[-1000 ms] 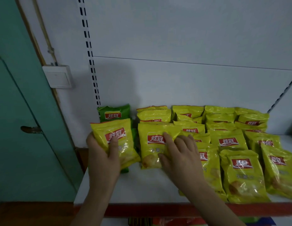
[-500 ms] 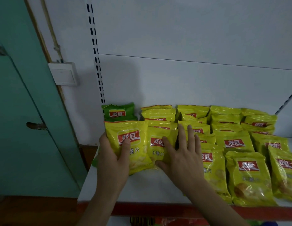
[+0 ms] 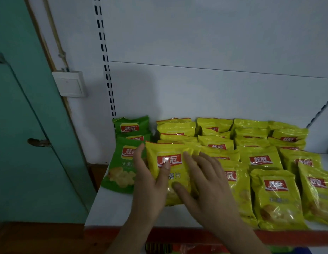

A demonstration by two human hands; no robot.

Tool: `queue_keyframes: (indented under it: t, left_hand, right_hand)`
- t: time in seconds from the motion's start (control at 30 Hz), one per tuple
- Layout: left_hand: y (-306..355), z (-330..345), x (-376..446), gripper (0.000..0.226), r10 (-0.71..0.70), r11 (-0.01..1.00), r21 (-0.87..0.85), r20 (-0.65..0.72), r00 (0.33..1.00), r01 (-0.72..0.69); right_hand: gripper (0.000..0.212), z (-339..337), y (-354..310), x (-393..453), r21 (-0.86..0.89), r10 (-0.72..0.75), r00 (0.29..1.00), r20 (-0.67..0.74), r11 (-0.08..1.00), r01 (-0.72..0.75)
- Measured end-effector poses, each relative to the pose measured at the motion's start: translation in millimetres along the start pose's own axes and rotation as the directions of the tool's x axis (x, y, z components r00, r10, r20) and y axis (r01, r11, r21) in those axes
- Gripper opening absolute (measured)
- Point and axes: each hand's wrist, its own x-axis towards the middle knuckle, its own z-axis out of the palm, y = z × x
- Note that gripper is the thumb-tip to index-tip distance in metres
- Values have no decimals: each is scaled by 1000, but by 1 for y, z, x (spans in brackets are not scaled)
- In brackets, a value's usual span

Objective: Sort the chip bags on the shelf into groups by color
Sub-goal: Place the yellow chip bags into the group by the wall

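A yellow chip bag (image 3: 170, 164) lies at the left end of the yellow group on the white shelf (image 3: 112, 211). My left hand (image 3: 150, 184) holds its left edge, thumb on the red logo. My right hand (image 3: 207, 182) rests flat on its right half, fingers spread. To the left lies a green chip bag (image 3: 121, 169) flat on the shelf, with two more green bags (image 3: 131, 126) standing behind it at the back left. Several yellow bags (image 3: 260, 158) fill the shelf to the right in rows.
The shelf has a red front edge (image 3: 178, 235) and a white back panel with a slotted upright (image 3: 106, 70). A teal door (image 3: 22, 125) and a white wall switch (image 3: 70, 85) stand to the left. More packets show on a lower shelf (image 3: 178, 249).
My left hand has carried the yellow bag to the right onto the yellow bag under my right hand. A green bag that it covered now shows at the left.
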Motion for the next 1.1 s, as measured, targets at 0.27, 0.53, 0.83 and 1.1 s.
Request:
queue_keyframes:
  t: [0.27, 0.53, 0.83, 1.1]
  left_hand:
    - [-22, 20, -14, 78, 356, 690, 644, 96, 930, -331]
    - [-51, 18, -12, 64, 260, 359, 847, 311, 914, -391]
    - [-40, 9, -12, 68, 302, 514, 771, 246, 921, -375]
    - [-51, -52, 26, 70, 220, 584, 805, -36, 975, -102]
  right_hand:
    - [56, 17, 14, -31, -244, 57, 997, 50, 969, -43]
    - [68, 9, 12, -38, -282, 70, 984, 166, 959, -21]
    - [74, 5, 15, -40, -249, 89, 980, 176, 967, -43]
    - [57, 21, -29, -23, -99, -22, 996, 84, 995, 31]
